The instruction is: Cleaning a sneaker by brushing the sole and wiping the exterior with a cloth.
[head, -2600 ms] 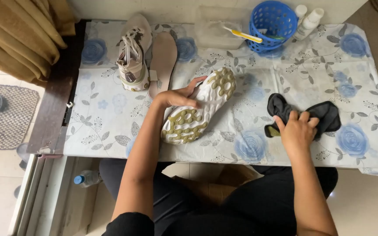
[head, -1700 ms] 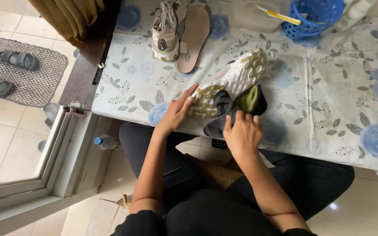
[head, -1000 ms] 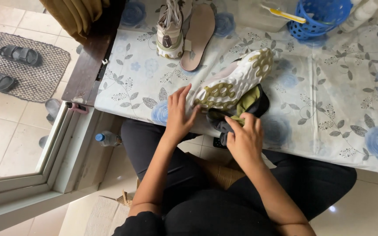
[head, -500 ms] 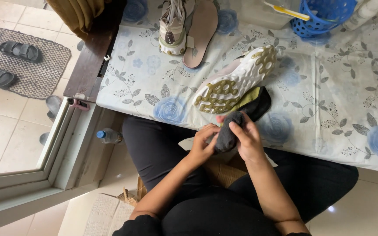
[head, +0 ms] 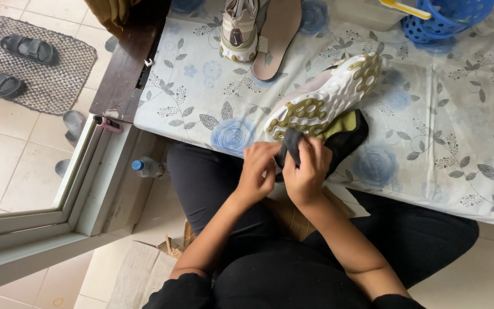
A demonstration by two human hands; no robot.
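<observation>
Dark cloth [head: 293, 150] pinched by left hand [head: 257, 171] & right hand [head: 307, 171], beside upturned white shoe [head: 327, 97].

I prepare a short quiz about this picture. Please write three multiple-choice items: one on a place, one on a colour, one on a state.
1. Where does the upturned shoe lie?
A. on the doormat
B. on the floral tablecloth
C. in the blue basket

2. What colour is the cloth under that shoe?
A. red
B. white
C. black and olive green

3. What are the left hand and right hand doing?
A. both grip the cloth's end
B. both lie flat on the table
C. both hold the bottle

Answers: 1 B, its sole faces up on the cloth-covered table; 2 C, both tones show beside the sole; 3 A, fingers close around the dark fabric.
</observation>
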